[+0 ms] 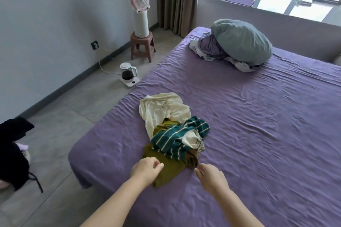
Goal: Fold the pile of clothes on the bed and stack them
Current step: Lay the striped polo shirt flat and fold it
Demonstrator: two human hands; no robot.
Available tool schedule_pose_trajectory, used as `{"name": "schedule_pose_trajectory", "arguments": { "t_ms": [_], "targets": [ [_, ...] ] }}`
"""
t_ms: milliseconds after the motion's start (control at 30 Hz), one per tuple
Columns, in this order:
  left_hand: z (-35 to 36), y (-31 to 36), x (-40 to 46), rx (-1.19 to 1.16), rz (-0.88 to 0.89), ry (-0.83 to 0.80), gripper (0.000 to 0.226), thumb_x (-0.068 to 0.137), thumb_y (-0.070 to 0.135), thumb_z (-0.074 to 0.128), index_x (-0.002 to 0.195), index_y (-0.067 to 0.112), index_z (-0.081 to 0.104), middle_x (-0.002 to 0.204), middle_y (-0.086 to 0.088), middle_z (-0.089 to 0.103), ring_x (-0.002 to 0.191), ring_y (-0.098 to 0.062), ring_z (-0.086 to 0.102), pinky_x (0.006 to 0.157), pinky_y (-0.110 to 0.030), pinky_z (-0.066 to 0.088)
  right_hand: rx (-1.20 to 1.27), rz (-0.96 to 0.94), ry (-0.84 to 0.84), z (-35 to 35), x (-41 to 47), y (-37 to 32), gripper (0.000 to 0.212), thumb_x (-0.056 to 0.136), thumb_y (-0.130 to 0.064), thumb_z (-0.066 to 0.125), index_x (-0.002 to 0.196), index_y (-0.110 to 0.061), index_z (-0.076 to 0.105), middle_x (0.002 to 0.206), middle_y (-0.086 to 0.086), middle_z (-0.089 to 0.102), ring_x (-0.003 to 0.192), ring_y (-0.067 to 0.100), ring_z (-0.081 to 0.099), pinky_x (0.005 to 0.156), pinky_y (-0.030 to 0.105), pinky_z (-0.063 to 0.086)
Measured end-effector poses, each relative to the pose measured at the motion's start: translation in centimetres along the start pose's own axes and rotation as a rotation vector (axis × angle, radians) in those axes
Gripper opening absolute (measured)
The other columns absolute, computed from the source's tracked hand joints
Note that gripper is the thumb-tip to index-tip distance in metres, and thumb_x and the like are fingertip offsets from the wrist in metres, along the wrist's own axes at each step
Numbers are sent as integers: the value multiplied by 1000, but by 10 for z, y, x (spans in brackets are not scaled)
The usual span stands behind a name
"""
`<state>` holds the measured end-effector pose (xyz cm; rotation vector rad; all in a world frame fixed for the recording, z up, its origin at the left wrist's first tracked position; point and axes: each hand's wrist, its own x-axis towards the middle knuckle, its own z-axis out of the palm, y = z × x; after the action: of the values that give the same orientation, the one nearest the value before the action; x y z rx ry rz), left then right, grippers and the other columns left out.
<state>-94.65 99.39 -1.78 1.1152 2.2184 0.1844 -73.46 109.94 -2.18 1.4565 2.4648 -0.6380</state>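
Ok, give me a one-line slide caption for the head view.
Both hands, left and right, reach toward an unfolded pile of clothes on a purple bed.

olive garment [171, 169] partly under striped top [177, 140], dark clothes [13, 153] cut off left

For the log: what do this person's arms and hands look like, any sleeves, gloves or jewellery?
Both forearms are bare up to the bottom edge of the frame; no sleeves show. The left hand and right hand wear no gloves, and no rings, watch or bracelet are visible on either wrist.
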Motion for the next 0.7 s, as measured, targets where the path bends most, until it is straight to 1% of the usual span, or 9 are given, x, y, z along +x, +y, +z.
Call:
{"name": "schedule_pose_trajectory", "arguments": {
  "t_ms": [133,200,333,400,467,567,633,667,700],
  "targets": [
    [4,16,31,38,40,67,36,93,49,47,118,27,60,122,5,59,111,-16,56,88,-31,49,72,33,-15,5,24,6,31,97,-41,39,101,-19,62,103,1,60,99,22,58,77,29,42],
    [9,28,51,45,44,81,36,94,46,48,124,27,57,126,5,56,116,-16,52,90,-32,49,105,51,-35,9,38,12,31,96,-40,40,101,-19,63,106,2,60,104,22,56,79,29,42],
    [22,54,95,51,20,73,42,95,41,50,135,26,47,133,5,49,124,-16,44,94,-32,46,197,67,-83,16,76,30,27,96,-39,44,108,-23,63,112,0,60,111,20,54,87,29,42],
    [30,64,119,103,-5,52,48,95,39,50,140,25,39,140,2,41,131,-17,35,101,-32,42,230,60,-88,21,99,38,27,96,-38,46,112,-21,60,116,0,60,112,19,53,89,30,42],
    [41,72,140,168,-46,33,55,95,39,50,144,25,31,149,0,29,139,-20,23,108,-34,33,284,51,-79,25,124,43,31,96,-37,47,121,-20,56,123,0,57,115,19,50,91,29,40],
    [57,77,163,300,-124,35,67,92,42,54,148,26,21,155,-5,16,144,-24,10,115,-41,22,335,54,-75,32,158,44,41,95,-36,49,133,-21,48,133,1,51,121,21,45,95,28,37],
    [67,74,172,371,-190,39,73,91,42,56,149,26,16,156,-6,13,144,-27,12,114,-44,21,340,43,-92,41,172,43,45,94,-34,49,137,-20,43,141,1,43,124,23,40,99,30,36],
    [70,71,175,387,-210,55,72,91,40,57,149,26,16,155,-7,18,142,-26,19,112,-42,25,342,37,-111,46,177,43,48,94,-33,50,139,-20,40,145,0,37,127,24,37,102,30,35],
    [71,69,180,390,-212,79,68,91,36,56,147,25,20,151,-5,26,137,-24,28,109,-39,30,353,34,-135,50,182,45,50,93,-32,51,140,-20,38,148,-1,32,130,23,34,103,30,34]
  ]
}}
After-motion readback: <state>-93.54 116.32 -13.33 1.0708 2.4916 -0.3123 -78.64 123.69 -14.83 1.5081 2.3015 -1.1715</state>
